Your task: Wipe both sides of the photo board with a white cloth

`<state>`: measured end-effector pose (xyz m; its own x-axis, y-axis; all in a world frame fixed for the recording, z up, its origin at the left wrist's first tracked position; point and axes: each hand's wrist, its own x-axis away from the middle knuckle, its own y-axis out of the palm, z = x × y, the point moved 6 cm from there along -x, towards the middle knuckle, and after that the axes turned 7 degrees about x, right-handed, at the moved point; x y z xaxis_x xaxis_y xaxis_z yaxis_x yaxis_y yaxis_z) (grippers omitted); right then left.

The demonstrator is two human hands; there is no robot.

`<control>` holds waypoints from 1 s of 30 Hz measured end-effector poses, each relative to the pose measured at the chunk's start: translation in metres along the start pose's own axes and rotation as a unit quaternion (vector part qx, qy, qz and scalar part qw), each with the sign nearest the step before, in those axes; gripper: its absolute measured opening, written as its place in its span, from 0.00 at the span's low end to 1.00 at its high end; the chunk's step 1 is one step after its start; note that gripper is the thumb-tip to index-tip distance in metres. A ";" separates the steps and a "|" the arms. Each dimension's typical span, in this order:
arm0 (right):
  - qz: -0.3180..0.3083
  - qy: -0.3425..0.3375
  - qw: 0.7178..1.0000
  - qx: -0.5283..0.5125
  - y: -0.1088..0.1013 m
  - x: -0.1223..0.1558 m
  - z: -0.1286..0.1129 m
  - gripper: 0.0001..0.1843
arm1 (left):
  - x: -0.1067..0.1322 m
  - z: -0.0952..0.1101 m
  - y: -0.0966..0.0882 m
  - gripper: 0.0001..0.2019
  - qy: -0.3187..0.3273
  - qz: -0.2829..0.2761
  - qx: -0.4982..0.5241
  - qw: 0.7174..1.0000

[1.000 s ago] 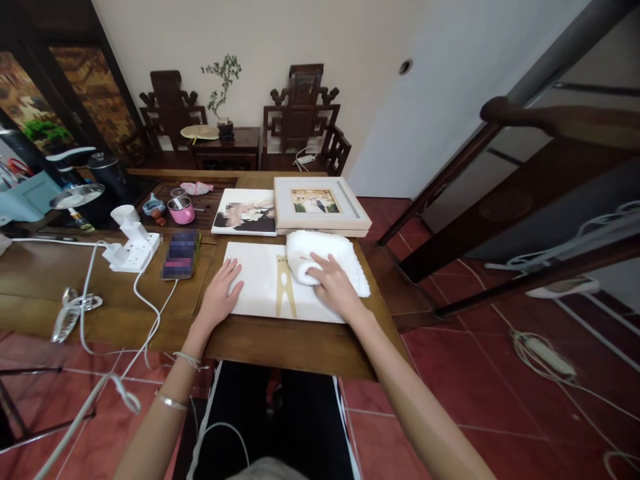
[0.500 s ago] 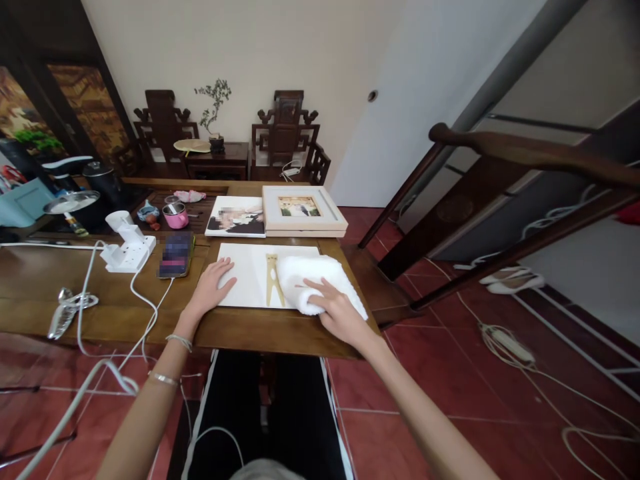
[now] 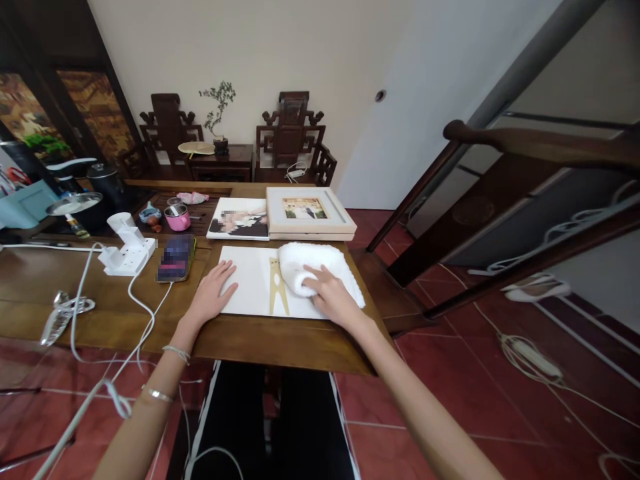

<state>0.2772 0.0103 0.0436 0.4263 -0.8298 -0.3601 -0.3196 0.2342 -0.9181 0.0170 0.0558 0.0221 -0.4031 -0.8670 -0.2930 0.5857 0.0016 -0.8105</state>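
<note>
On the phone (image 3: 175,259) to my left the screen is blurred into blocks, so I can't read whatever it shows. My right hand (image 3: 333,295) has thumb and forefinger closed on a bunched fold of the white towel (image 3: 343,270), which lies over the right part of the white panel (image 3: 245,277). Half a second ago the towel sat nearer me, over the panel's front edge; now it has slid away from me, uncovering more of that edge and reaching close to the framed picture (image 3: 339,232). My left hand (image 3: 213,293) stays where it was, flat with fingers spread, on the panel's left end. Between my hands, the panel's tan forked shape (image 3: 274,268) shows plainly, its oval opening just left of the towel. The panel lies flat on the wooden table (image 3: 280,343), before the framed picture and the unframed photo board (image 3: 245,229).
</note>
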 end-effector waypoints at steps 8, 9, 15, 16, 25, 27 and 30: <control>-0.030 -0.061 0.997 -0.028 -0.019 0.056 -0.028 0.26 | 0.000 0.000 0.001 0.24 0.008 -0.003 -0.003 1.000; -0.031 -0.056 0.998 -0.029 -0.018 0.050 -0.024 0.26 | 0.000 0.000 0.001 0.24 0.009 -0.005 -0.004 1.000; -0.019 -0.003 1.000 -0.018 0.000 -0.018 0.016 0.25 | 0.000 -0.001 0.001 0.24 0.013 -0.005 0.001 1.000; -0.014 0.004 1.000 -0.017 0.002 -0.026 0.020 0.25 | 0.000 -0.001 0.001 0.24 0.012 -0.005 0.003 1.000; -0.032 -0.022 0.999 0.011 -0.008 0.026 -0.018 0.24 | 0.000 0.000 0.000 0.23 0.001 0.005 0.008 1.000; -0.038 -0.042 0.998 0.003 -0.015 0.046 -0.032 0.25 | 0.000 0.000 0.000 0.23 -0.001 0.005 0.011 1.000; -0.044 -0.055 0.997 -0.010 -0.023 0.062 -0.040 0.26 | 0.000 0.000 0.000 0.23 -0.004 0.003 0.011 1.000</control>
<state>0.2765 -0.0668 0.0487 0.5440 -0.7854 -0.2954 -0.2938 0.1514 -0.9438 0.0170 0.0560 0.0221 -0.3937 -0.8707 -0.2947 0.6034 -0.0029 -0.7974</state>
